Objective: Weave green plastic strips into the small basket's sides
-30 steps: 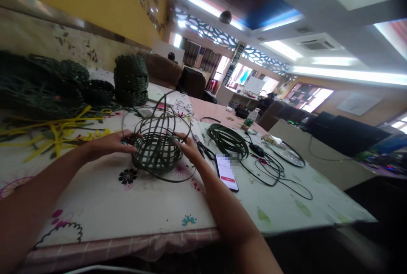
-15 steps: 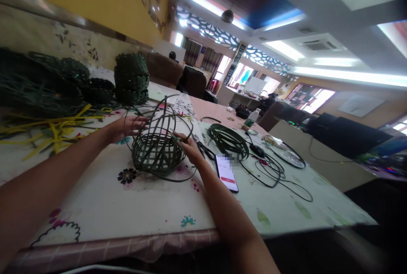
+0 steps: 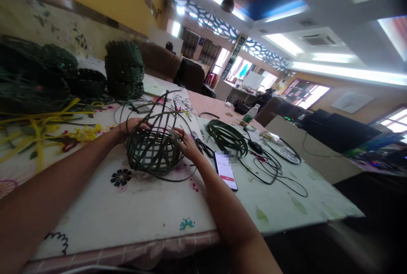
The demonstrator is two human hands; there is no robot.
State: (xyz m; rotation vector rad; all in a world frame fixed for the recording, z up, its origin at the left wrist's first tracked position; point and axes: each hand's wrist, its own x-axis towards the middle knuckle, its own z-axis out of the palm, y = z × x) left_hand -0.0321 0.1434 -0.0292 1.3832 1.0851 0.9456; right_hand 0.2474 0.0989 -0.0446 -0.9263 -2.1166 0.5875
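Note:
A dark green woven basket, with long loose strips rising and curving from its rim, rests on the flowered tablecloth. My left hand is at the basket's far left rim, its fingers bent among the strips and partly hidden behind them. At the right rim, my right hand is closed, thumb and fingers pinching the basket's edge where strips cross. One thin strip loops out low on the right side and lies near the cloth.
Stacked green baskets and yellow strips lie on the left. To the right are a phone, a coil of green strip, a computer mouse, a bottle and a round wire-edged item.
My left hand has moved in closer against the basket's rim. My right hand stays at the right rim, slightly shifted. The view has turned a little.

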